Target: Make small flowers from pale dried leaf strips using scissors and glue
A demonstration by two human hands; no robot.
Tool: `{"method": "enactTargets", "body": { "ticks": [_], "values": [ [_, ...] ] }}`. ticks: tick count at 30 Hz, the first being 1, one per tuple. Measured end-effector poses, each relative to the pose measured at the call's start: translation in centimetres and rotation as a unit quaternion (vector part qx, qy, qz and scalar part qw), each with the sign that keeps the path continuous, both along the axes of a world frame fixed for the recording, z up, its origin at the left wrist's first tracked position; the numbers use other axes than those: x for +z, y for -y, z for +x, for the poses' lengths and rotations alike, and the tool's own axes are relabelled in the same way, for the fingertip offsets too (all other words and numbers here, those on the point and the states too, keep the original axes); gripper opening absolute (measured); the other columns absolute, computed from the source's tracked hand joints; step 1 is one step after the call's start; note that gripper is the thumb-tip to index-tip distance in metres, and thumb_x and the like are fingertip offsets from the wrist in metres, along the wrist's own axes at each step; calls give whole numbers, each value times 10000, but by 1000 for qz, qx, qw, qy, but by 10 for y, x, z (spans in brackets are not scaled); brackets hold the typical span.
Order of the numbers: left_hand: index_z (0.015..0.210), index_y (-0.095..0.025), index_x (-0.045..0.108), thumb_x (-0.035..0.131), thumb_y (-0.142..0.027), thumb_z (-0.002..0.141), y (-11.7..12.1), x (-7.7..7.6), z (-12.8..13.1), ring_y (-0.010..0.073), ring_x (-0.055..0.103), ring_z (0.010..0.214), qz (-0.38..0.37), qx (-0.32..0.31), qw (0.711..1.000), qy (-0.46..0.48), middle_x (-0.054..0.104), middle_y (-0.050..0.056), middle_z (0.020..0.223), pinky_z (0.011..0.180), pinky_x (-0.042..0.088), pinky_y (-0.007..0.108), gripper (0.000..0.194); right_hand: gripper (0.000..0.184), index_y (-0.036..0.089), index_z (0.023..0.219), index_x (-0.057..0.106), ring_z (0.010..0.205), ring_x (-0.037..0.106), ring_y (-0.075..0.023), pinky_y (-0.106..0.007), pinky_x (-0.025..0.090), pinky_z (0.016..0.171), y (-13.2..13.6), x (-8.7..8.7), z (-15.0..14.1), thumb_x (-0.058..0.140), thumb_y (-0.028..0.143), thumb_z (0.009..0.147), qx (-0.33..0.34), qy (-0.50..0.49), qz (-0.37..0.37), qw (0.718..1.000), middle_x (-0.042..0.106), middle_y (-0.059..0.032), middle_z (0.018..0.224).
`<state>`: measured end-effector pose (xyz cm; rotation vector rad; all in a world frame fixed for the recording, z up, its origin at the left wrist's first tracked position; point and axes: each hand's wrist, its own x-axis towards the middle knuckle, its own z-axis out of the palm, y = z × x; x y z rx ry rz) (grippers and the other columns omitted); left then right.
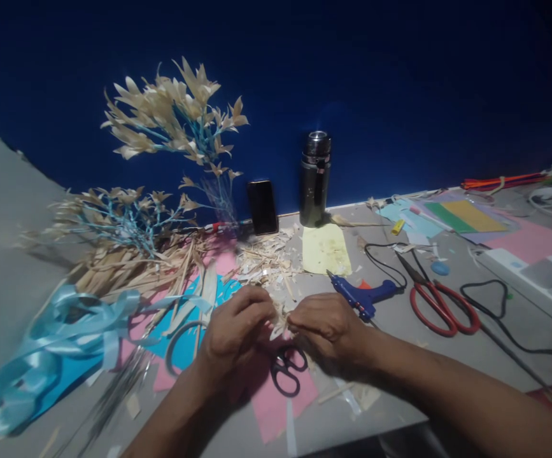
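Note:
Over the middle of the table, my left hand (240, 327) and my right hand (328, 321) come close together with curled fingers. Between them they pinch a small pale dried-husk flower (279, 326), partly hidden by the fingertips. Just below lies a pair of small black-handled scissors (286, 372), on pink paper (283, 413). A blue glue gun (364, 296) rests beyond my right hand, its nozzle pointing up and left. Light blue ribbon (25, 375) is heaped to the left, and a ring-shaped roll of tape (183, 346) lies beside my left wrist.
Husk-flower branches (165, 121) with blue stems stand at the back left. A phone (262, 207) and a steel flask (316, 181) stand near the blue wall. Husk scraps (268, 257) litter the middle. Right are red-handled scissors (442, 308), cables and a white power strip (533, 286).

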<state>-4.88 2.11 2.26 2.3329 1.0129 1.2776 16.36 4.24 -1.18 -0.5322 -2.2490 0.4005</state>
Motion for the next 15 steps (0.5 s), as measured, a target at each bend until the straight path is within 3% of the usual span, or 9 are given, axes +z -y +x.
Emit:
{"method": "enactTargets", "body": {
  "ticks": [4,7,10,13,15],
  "values": [
    [886,-212,682,586,-77,877,-4,-3,-2,174,636,768,4,-17,1000,14,660,51,851,678,503,266,166,300,196,723,559,569,502,-147,-286,355,589,-1,0,-1,472,179,1009,-6,-18,7,1000,575,2,611],
    [858,-213,679,577,-112,901,-4,-4,-2,173,642,772,-69,40,994,73,672,38,831,706,507,282,150,282,188,754,585,578,516,-147,-285,363,601,-1,0,-2,481,187,1016,-13,-42,26,999,604,-10,628],
    [836,-208,665,607,-246,927,-3,-4,2,140,569,587,-236,116,945,194,610,-6,692,570,462,263,114,282,192,724,572,570,505,-145,-289,357,603,-1,0,-2,527,211,1002,-25,-42,38,998,595,-9,621],
    [737,-193,635,638,-401,910,-2,-2,7,123,516,507,-360,73,879,304,551,-24,608,506,428,252,271,276,193,714,568,565,500,-145,-290,348,595,-1,-1,-2,544,203,989,-35,-43,50,997,588,-5,615],
    [630,-179,601,667,-448,880,-1,-2,10,116,504,516,-388,44,857,335,538,-18,596,515,426,247,372,238,189,751,594,572,513,-147,-289,356,597,-1,-2,-2,544,194,984,-38,-46,55,997,605,-7,628]
  ]
}}
